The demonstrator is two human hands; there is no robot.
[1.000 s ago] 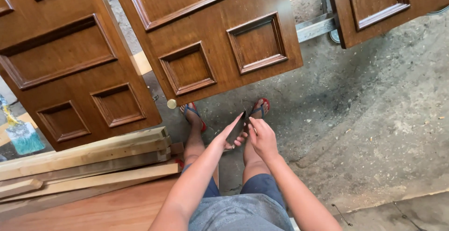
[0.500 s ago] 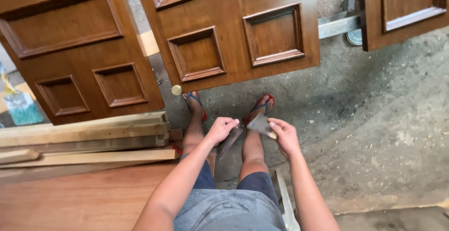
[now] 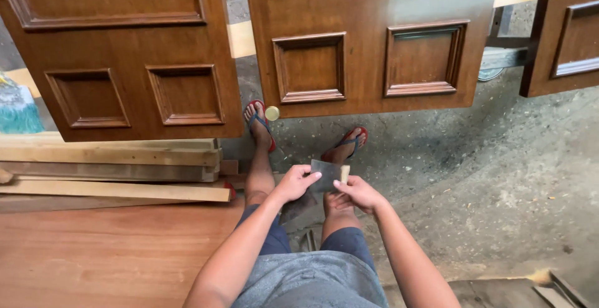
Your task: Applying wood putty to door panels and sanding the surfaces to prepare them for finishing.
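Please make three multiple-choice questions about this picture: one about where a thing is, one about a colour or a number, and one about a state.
1. Where does the small round yellow cap lie?
A. on the planks
B. on the floor beside a foot
C. in a hand

2. What colour are the straps of the sandals?
A. red
B. green
C. white

3. How is the dark grey sheet held?
A. by the left hand alone
B. it lies on the floor
C. between both hands

Answers: 1 B, the cap rests on the concrete floor next to the toes. 2 A, red straps show on both feet. 3 C, the left hand and right hand each grip one side.
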